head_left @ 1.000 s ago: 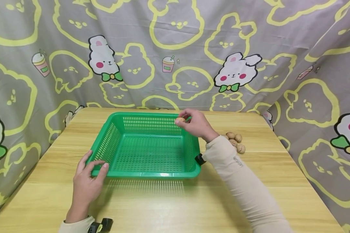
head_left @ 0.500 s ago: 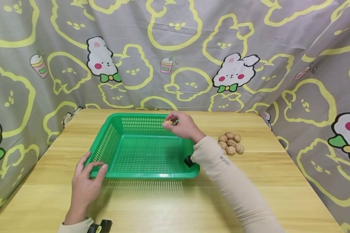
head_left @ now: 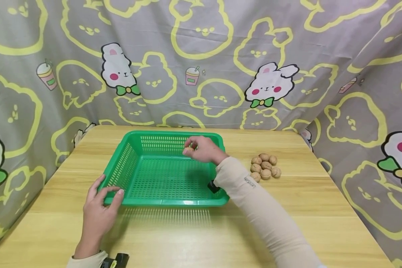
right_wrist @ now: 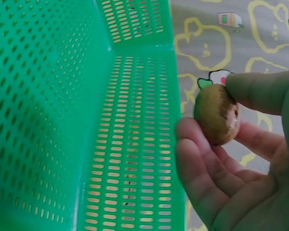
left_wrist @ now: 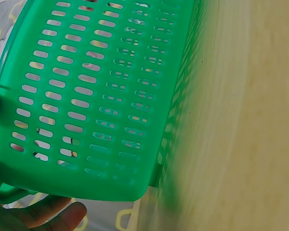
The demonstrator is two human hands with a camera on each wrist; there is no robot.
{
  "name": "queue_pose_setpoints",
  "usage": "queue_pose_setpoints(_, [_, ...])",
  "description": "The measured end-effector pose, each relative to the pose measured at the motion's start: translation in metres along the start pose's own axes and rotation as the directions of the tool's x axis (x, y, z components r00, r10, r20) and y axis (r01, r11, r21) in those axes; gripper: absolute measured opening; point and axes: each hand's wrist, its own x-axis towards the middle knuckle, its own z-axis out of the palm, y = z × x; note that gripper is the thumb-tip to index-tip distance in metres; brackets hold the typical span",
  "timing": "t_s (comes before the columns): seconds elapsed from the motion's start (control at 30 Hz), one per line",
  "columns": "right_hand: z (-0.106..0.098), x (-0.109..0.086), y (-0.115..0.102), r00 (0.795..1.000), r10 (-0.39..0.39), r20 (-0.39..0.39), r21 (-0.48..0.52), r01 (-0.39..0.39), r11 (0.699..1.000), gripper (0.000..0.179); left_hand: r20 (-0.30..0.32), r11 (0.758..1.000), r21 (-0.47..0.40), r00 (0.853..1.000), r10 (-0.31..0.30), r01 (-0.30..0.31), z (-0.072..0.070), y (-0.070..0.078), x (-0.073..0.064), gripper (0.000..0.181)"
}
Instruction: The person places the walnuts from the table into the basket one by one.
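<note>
A walnut [right_wrist: 214, 115] is pinched between the thumb and fingers of my right hand [head_left: 205, 149]. That hand is over the right half of a green plastic basket [head_left: 167, 202], below its back rim in the head view. The basket has slotted walls and a perforated floor, and no walnuts show on the part of the floor in sight. My left hand [head_left: 98, 210] holds the basket's front left corner, thumb by the front rim and fingers along the left rim. To the right of the basket, a group of several walnuts [head_left: 265, 166] lies on the table.
The wooden table [head_left: 174, 242] runs up to a grey curtain [head_left: 214, 56] with cartoon animals at the back and sides. A black wrist camera [head_left: 213, 186] on the right sleeve overlaps the basket's right wall in the head view.
My right hand has moved left and then down over the basket with the walnut, uncovering more of the walnut group. The left hand and the basket stay in place.
</note>
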Motion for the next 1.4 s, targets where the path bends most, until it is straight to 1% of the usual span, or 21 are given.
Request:
queue_pose_setpoints(0.07, [0.002, 0.003, 0.002, 0.998, 0.006, 0.064, -0.002, -0.006, 1.000, 0.028, 0.003, 1.000, 0.000, 1.000, -0.008, 0.008, 0.000, 0.000, 0.000, 0.020])
queue_pose_setpoints(0.2, [0.006, 0.010, 0.003, 0.984, 0.018, 0.176, -0.001, -0.018, 1.000, 0.030, -0.003, 1.000, -0.005, 1.000, -0.019, 0.019, 0.000, 0.000, 0.001, 0.020])
queue_pose_setpoints(0.27, [0.009, 0.013, 0.003, 0.977, 0.026, 0.212, -0.012, -0.024, 1.000, 0.032, -0.008, 1.000, -0.009, 1.000, -0.019, 0.019, 0.001, -0.001, 0.001, 0.020])
queue_pose_setpoints(0.4, [0.015, 0.017, 0.002, 0.964, 0.050, 0.261, -0.087, -0.028, 0.996, 0.035, -0.011, 1.000, -0.017, 1.000, -0.011, 0.011, 0.002, -0.002, 0.001, 0.019])
queue_pose_setpoints(0.57, [0.023, 0.019, -0.001, 0.952, 0.087, 0.293, -0.218, -0.023, 0.976, 0.035, -0.006, 1.000, -0.020, 1.000, -0.013, 0.013, 0.004, -0.003, 0.000, 0.019])
queue_pose_setpoints(0.77, [0.035, 0.020, -0.003, 0.937, 0.138, 0.322, -0.313, -0.032, 0.949, 0.012, 0.007, 0.999, -0.007, 1.000, -0.031, 0.031, 0.001, -0.004, 0.001, 0.021])
queue_pose_setpoints(0.87, [0.041, 0.021, -0.004, 0.928, 0.170, 0.333, -0.366, -0.039, 0.930, 0.006, 0.004, 1.000, -0.010, 1.000, -0.020, 0.020, 0.001, -0.004, 0.002, 0.020])
queue_pose_setpoints(1.0, [0.046, 0.022, -0.004, 0.916, 0.201, 0.347, -0.423, -0.038, 0.905, 0.006, -0.007, 1.000, -0.020, 1.000, 0.007, -0.007, 0.002, -0.004, 0.002, 0.018])
queue_pose_setpoints(1.1, [0.046, 0.021, -0.003, 0.909, 0.212, 0.358, -0.444, -0.034, 0.895, 0.006, -0.018, 0.999, -0.030, 1.000, 0.020, -0.021, 0.003, -0.004, 0.003, 0.016])
queue_pose_setpoints(1.2, [0.047, 0.021, -0.001, 0.905, 0.221, 0.362, -0.458, -0.034, 0.888, 0.005, -0.020, 0.999, -0.032, 1.000, 0.019, -0.020, 0.003, -0.004, 0.003, 0.016])
queue_pose_setpoints(1.4, [0.050, 0.022, -0.001, 0.905, 0.220, 0.364, -0.451, -0.035, 0.892, 0.005, -0.017, 1.000, -0.027, 1.000, 0.010, -0.010, 0.001, -0.004, 0.002, 0.017])
